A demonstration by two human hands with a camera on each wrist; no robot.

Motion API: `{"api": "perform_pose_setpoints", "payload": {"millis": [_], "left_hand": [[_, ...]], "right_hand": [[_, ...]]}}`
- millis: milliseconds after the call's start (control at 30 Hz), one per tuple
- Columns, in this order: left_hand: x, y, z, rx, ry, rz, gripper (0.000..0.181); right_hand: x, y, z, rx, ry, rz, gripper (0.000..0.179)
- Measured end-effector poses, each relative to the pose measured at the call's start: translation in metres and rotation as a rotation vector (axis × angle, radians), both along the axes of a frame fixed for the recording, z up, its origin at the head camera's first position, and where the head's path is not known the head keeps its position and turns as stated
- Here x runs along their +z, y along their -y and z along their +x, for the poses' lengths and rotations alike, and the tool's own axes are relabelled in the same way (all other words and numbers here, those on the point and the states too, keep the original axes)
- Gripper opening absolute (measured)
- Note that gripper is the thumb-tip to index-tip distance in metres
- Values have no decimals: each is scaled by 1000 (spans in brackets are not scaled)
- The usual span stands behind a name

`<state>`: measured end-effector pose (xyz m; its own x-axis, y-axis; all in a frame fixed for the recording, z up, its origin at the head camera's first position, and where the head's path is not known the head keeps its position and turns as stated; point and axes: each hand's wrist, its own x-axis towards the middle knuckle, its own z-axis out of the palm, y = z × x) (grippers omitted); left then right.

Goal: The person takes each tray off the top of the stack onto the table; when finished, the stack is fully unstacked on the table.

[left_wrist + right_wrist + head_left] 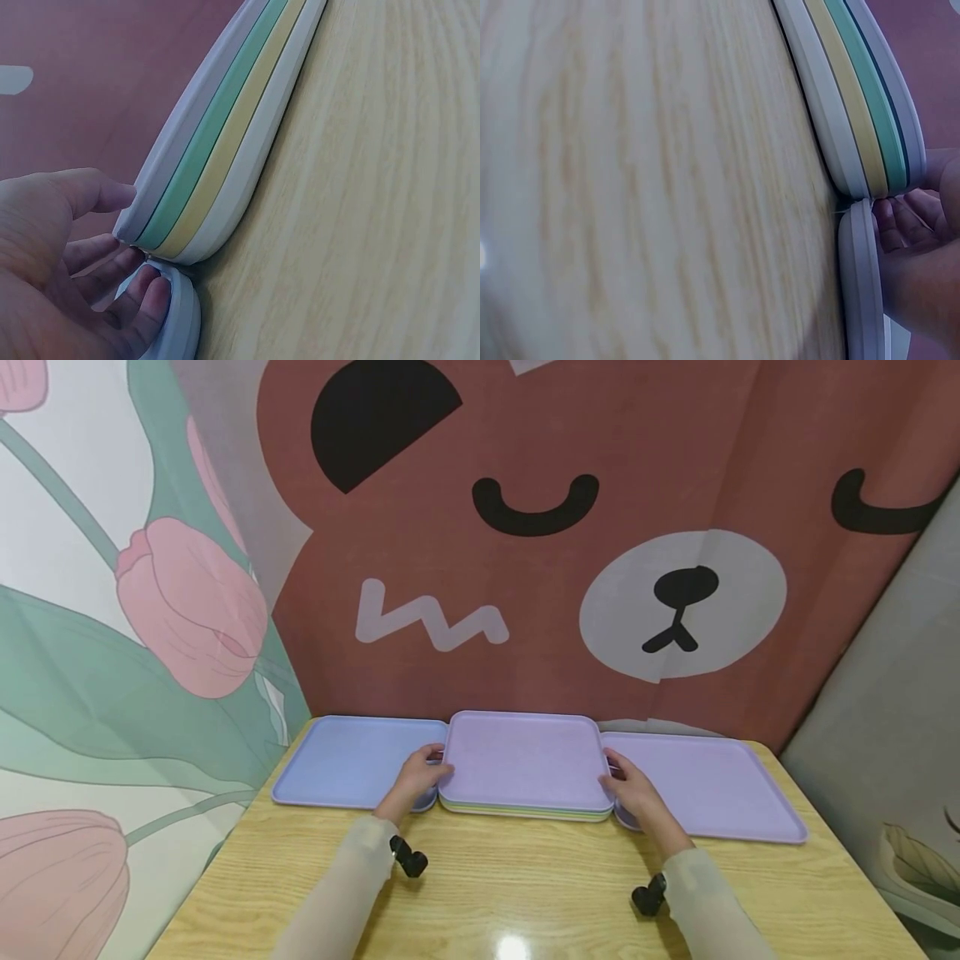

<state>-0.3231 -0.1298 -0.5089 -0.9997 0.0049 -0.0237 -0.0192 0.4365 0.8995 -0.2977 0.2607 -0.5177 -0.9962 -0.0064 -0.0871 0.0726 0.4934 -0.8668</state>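
A stack of trays stands at the middle of the table's back, with a light purple tray (525,760) on top. Beneath it lie a green tray (199,150), a yellow tray (227,150) and a white tray (256,150). My left hand (414,774) holds the purple tray's left side, thumb at its rim and fingers curled below, over the edge of a blue tray (352,760). On the opposite side my right hand (630,789) grips the purple tray's right rim. Its fingers reach in above a second light purple tray (712,785).
The blue tray lies flat left of the stack, the second purple tray flat to its right. All rest on a wooden table (510,877). A brown curtain (450,543) with a bear face hangs right behind the trays.
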Motion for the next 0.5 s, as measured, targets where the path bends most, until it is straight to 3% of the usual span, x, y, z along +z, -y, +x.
{"api": "perform_pose_setpoints", "payload": {"millis": [267, 500], "left_hand": [[0, -1, 0, 5, 24, -22, 57], [0, 1, 1, -23, 5, -57, 59]], "right_hand": [[1, 0, 0, -5, 6, -5, 64], [4, 2, -1, -7, 10, 9, 63]]}}
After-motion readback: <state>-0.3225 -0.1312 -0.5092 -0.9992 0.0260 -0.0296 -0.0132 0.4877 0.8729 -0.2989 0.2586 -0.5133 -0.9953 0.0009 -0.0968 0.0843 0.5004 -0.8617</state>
